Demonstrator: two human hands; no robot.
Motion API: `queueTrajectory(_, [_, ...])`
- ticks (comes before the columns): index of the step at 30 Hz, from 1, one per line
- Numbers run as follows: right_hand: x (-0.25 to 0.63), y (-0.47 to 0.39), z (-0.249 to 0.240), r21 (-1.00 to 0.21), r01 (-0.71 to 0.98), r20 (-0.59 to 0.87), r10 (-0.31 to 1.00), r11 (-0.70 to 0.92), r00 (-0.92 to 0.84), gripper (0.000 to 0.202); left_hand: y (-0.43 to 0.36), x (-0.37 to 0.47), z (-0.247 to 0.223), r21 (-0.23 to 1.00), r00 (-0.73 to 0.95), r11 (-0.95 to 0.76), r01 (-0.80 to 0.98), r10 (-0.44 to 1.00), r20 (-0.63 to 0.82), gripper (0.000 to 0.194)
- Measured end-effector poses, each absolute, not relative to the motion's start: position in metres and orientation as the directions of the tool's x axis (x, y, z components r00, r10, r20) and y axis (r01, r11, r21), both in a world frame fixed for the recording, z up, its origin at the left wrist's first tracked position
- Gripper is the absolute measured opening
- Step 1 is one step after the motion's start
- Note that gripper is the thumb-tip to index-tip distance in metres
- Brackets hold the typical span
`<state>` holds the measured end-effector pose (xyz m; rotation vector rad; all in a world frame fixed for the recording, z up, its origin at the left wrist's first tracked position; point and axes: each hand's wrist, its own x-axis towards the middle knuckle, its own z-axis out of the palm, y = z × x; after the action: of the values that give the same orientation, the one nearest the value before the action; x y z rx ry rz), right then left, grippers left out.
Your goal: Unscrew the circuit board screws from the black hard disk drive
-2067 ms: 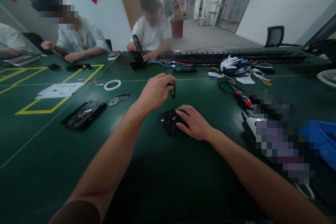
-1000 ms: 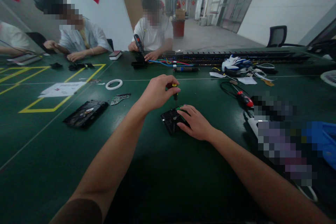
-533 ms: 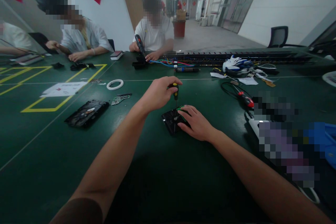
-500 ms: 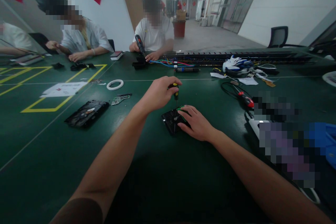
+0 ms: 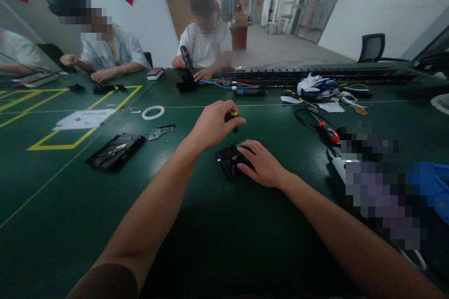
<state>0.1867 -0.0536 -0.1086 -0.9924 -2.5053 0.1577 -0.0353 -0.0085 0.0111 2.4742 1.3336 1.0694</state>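
Note:
In the middle of the head view, my left hand (image 5: 218,123) is closed round the handle of a small black-and-yellow screwdriver (image 5: 235,124). The screwdriver stands upright, its shaft pointing down at the far edge of a black square casing (image 5: 229,161). That casing lies on the table, with a round spot near its middle and a bit of green at its far edge. My right hand (image 5: 261,164) grips its right side, thumb and fingers resting on top. The screwdriver's tip is too small to make out.
The green table (image 5: 196,224) carries a larger black casing (image 5: 116,150), a circuit board piece (image 5: 161,132) and a white ring (image 5: 153,112) on the left. At right lie a red-black screwdriver (image 5: 329,131) and gloves (image 5: 312,85). A co-worker (image 5: 201,46) sits opposite, holding a power tool (image 5: 186,57).
My left fingers have shifted round the screwdriver handle, the index finger drawing back and the thumb reaching further right. My right hand and the black square casing stay in place.

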Motion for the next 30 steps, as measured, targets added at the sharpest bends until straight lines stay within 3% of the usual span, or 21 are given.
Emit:
queueTrajectory(5, [0.1871,-0.0536,-0.1092,-0.27,0.619,0.367,0.673,0.738,-0.642,0.054,-0.0081,-0.0405,0.0144,0.461,0.407,-0.612,0.642,0.782,0.472,0.016])
queueTrajectory(16, [0.1861,-0.0548,-0.1068,-0.265,0.631,0.356,0.682,0.729,-0.639,0.055,-0.0053,-0.0406,0.0117,0.538,0.469,-0.632,0.558,0.775,0.424,0.04])
queueTrajectory(24, [0.187,-0.0557,-0.1063,-0.282,0.623,0.365,0.682,0.73,-0.634,0.053,-0.0076,-0.0374,0.0099,0.534,0.438,-0.639,0.554,0.769,0.466,0.018])
queueTrajectory(30, [0.1871,-0.0545,-0.1088,-0.274,0.622,0.363,0.678,0.734,-0.64,0.054,-0.0073,-0.0342,0.0079,0.509,0.359,-0.593,0.625,0.796,0.486,0.033])
